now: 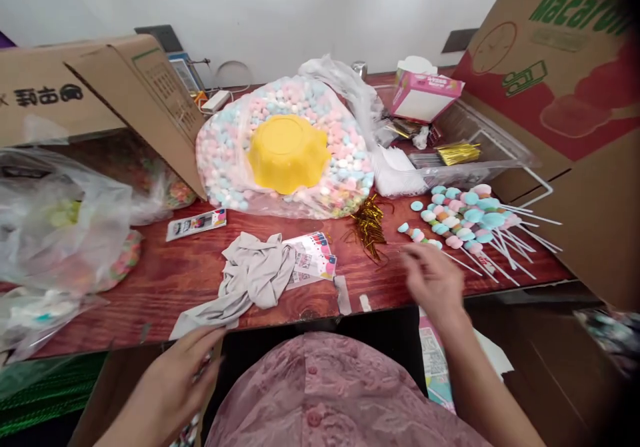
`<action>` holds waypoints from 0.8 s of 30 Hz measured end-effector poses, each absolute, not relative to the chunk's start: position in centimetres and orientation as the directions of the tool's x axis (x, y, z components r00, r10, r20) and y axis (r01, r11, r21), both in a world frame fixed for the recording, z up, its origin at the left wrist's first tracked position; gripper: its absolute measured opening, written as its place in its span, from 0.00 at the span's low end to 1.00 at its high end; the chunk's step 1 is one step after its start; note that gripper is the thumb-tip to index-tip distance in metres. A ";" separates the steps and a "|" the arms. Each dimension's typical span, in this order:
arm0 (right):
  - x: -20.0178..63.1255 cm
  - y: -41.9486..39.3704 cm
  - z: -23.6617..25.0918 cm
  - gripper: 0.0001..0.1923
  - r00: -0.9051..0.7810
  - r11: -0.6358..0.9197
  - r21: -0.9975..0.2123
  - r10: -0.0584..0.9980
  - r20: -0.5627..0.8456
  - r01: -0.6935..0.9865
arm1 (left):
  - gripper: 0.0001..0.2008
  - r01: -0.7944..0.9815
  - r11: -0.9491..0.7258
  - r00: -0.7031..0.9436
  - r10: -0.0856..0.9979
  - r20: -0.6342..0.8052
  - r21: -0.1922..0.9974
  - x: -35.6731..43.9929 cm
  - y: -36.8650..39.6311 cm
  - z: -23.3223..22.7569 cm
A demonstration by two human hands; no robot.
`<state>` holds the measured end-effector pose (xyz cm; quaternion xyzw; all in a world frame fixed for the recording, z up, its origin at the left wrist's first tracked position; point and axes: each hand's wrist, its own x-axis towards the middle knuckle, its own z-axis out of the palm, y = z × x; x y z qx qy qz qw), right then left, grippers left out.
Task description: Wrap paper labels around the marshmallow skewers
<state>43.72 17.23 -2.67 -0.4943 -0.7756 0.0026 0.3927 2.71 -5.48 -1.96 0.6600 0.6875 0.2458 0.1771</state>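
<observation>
My right hand (434,279) hovers over the red wooden table (165,270), fingers spread and blurred, holding nothing, just left of a pile of marshmallow skewers (467,219) on white sticks. My left hand (173,380) is low at the table's front edge, fingers touching the corner of a crumpled grey cloth (253,277); I cannot see whether it grips anything. Printed label cards (313,260) lie beside the cloth. A bunch of gold twist ties (369,225) lies between the cards and the skewers.
A big clear bag of pastel marshmallows (235,147) holds an upturned yellow bowl (287,152). Behind the skewers stand a clear tray (493,150) and a pink box (423,93). Cardboard boxes (555,80) flank both sides. Plastic bags (55,227) crowd the left.
</observation>
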 end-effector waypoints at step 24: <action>49.1 29.5 8.9 0.13 -0.270 0.336 0.501 0.942 -0.202 0.797 | 0.12 0.896 -0.399 0.414 0.909 -0.041 0.194 14.0 13.3 -2.0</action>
